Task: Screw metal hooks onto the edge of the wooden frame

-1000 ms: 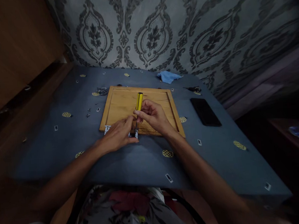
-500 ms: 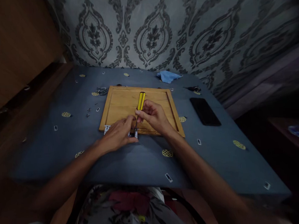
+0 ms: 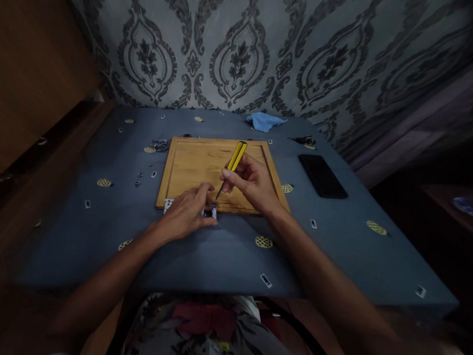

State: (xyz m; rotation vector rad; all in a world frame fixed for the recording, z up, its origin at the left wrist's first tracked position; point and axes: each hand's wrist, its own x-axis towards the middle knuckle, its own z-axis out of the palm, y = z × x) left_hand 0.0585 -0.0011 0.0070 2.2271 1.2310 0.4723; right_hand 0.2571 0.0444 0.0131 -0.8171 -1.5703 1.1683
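A framed wooden panel (image 3: 218, 157), like a cabinet door, lies on the table. My left hand (image 3: 187, 212) rests over its near edge, thumb and fingers closed around a silver metal hinge (image 3: 211, 211). Part of that hinge is hidden beneath the hand. Another silver metal piece (image 3: 168, 204) shows at the panel's near left corner, partly covered by the same hand. Between the fingers of my right hand (image 3: 253, 184) is a screwdriver (image 3: 236, 156) with a yellow and black handle. It leans to the right, its tip just above the hinge and the panel's edge.
Several small screws (image 3: 138, 180) lie left of the panel, near a dark tangled item (image 3: 160, 145). A black phone (image 3: 323, 176) is on the right. Farther back are a blue cloth (image 3: 265, 121) and a small dark object (image 3: 305, 141). A patterned wall stands behind the table (image 3: 76, 236).
The screwdriver has tilted to the right and its tip has lifted from the hinge. My right hand has shifted slightly right; my left hand holds its place.
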